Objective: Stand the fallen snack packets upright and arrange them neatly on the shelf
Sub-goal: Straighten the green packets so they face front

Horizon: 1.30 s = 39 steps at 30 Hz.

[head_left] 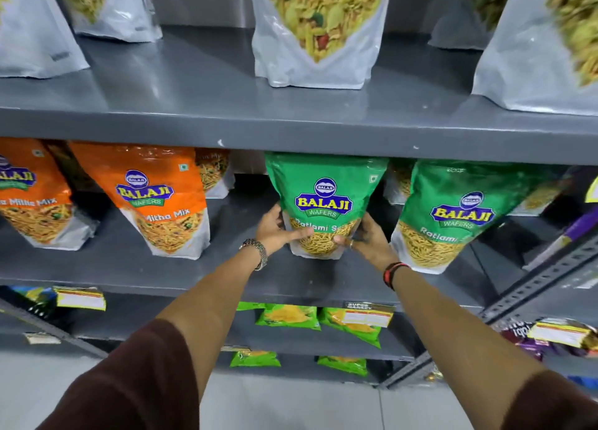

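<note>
A: Head view, centre of frame: what is being held?

B: The green foil Ratlami sev packet (325, 203), upright on the grey metal shelf (226, 267). The left hand (278, 229) and right hand (365, 238) clasp its lower corners.

A: Why there?

B: Likely to square its base beside the second green packet (453, 216) at centre right.

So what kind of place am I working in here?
Most likely a grocery shop aisle: grey metal shelves in tiers, rows of branded snack packets such as the green packet held in both hands, and price labels on the shelf edges.
</note>
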### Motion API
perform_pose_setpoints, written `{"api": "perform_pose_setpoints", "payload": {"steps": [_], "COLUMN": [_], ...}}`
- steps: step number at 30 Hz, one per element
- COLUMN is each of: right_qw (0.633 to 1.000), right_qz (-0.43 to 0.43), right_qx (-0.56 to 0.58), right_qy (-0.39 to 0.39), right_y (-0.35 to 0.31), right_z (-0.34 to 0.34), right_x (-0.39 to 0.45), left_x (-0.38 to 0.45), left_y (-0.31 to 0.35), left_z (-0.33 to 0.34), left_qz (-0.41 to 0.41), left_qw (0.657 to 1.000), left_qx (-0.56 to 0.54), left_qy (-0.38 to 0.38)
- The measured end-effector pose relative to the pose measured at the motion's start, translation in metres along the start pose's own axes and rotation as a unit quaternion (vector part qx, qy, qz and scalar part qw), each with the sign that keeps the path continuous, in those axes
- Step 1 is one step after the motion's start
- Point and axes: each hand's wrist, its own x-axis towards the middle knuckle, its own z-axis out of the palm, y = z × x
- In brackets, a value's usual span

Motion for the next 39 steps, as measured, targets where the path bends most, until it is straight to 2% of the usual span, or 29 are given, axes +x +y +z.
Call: {"api": "perform_pose_setpoints", "payload": {"steps": [4,15,20,23,26,30,32,35,39], "right_qw": [1.0,0.998,0.992,0.984,0.967,0.952,0.957,0.967,0.973], "right_qz": [0.0,-0.012,0.017,0.046,0.086,0.102,0.09,0.089,0.127], "right_qx": [-0.002,-0.045,-0.104,-0.124,-0.117,-0.097,-0.08,-0.104,-0.079], "right_qy": [0.028,0.047,0.064,0.121,0.207,0.273,0.265,0.213,0.175], "right_y": [0.004,0.002,0.0,0.015,0.028,0.047,0.046,0.032,0.037], "right_z": [0.005,0.011,0.005,-0.017,-0.049,-0.107,-0.138,-0.16,-0.18], "right_x": [-0.005,-0.024,-0.043,-0.065,-0.091,-0.106,-0.102,-0.088,-0.065], "left_x": [-0.006,-0.025,-0.037,-0.058,-0.071,-0.077,-0.069,-0.045,-0.013], "left_y": [0.002,0.003,-0.011,-0.026,-0.03,-0.005,0.013,0.029,0.039], "left_z": [0.0,-0.004,0.003,0.016,0.04,0.104,0.143,0.179,0.205], "left_qz": [0.005,-0.002,-0.078,-0.137,-0.198,-0.208,-0.181,-0.167,-0.1], "left_qw": [1.0,1.0,0.995,0.984,0.978,0.973,0.98,0.982,0.993], "left_qx": [-0.009,0.022,0.047,0.101,0.058,0.03,-0.001,-0.07,0.063], "left_qy": [0.008,0.004,0.027,0.044,-0.032,-0.1,-0.077,-0.046,-0.021]}}
